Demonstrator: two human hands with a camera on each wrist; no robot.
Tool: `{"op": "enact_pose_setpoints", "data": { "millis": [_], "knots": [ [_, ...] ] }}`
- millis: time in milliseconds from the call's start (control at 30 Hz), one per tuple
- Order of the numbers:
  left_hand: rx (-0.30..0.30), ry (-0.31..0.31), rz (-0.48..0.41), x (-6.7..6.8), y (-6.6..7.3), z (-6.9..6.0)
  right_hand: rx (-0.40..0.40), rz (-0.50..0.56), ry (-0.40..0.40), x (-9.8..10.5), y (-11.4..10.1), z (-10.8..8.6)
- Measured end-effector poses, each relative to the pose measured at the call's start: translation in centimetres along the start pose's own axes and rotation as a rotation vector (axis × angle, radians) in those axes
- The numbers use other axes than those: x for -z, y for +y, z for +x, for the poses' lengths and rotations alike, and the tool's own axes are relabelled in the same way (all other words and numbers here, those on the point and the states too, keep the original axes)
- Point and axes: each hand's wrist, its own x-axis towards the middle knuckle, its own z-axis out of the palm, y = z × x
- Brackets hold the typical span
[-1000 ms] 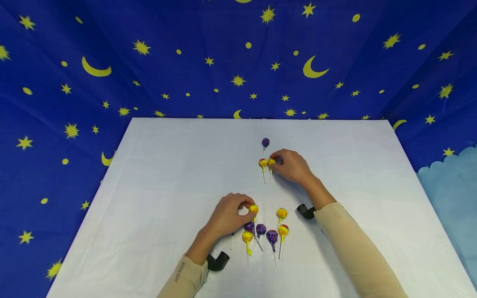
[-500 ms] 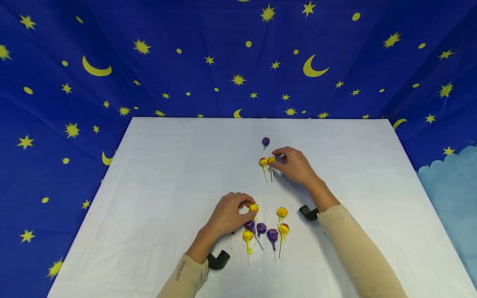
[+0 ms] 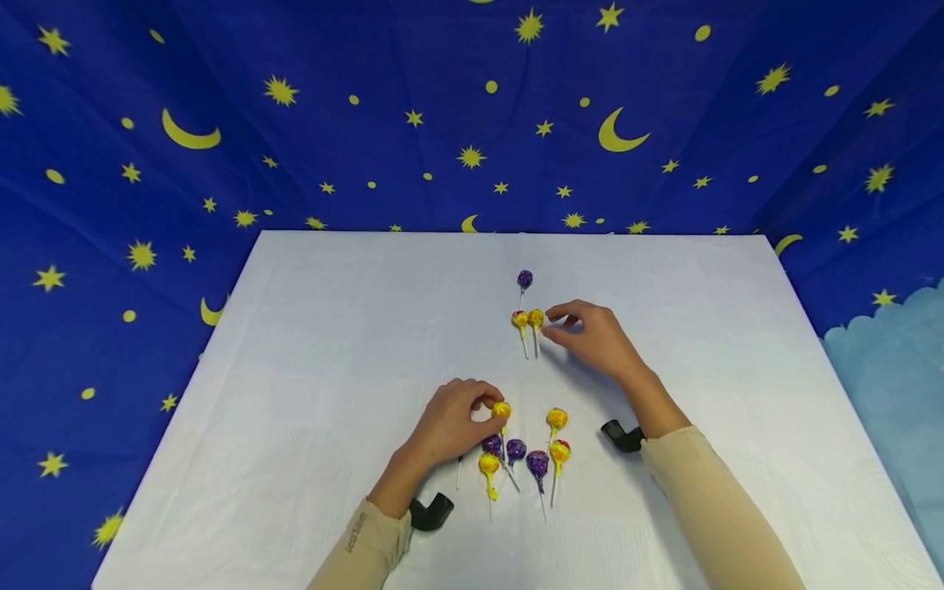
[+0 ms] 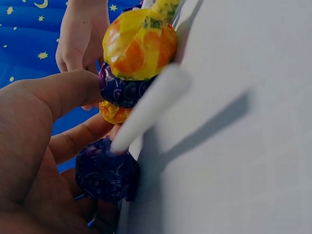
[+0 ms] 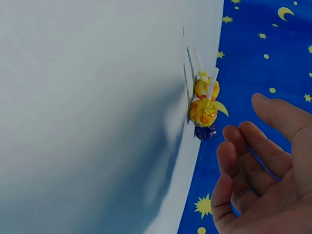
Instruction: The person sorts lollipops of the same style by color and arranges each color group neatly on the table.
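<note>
The left hand [image 3: 451, 419] pinches a yellow lollipop [image 3: 501, 410] in its fingers, near purple lollipops [image 3: 516, 450] on the bench [image 3: 332, 328]. The right hand [image 3: 593, 336], fingers released, is just beside another yellow lollipop [image 3: 536, 317].

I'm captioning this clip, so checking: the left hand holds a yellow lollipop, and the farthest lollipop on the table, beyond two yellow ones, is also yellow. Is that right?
Not quite: the farthest lollipop is purple, as the head view shows. The rest stands: it lies beyond two yellow ones, and the left hand holds a yellow lollipop.
</note>
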Motion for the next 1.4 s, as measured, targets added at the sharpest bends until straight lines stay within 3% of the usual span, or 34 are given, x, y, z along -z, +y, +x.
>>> {"op": "enact_pose_setpoints", "data": {
  "millis": [267,567,833,1400],
  "knots": [
    [0.005,0.001,-0.007,0.0,-0.1,0.0,0.069,0.0,0.019,0.1,-0.9,-1.5],
    [-0.001,0.005,-0.029,0.0,-0.1,-0.1,0.173,-0.013,0.136,0.4,-1.6,-3.5],
    [-0.011,0.003,-0.036,-0.1,-0.2,-0.1,0.223,0.014,0.131,0.3,-2.0,-4.7],
    [-0.02,0.03,-0.036,-0.3,-0.3,-0.3,0.228,-0.002,0.011,-1.4,-2.4,-7.5]
  ]
}}
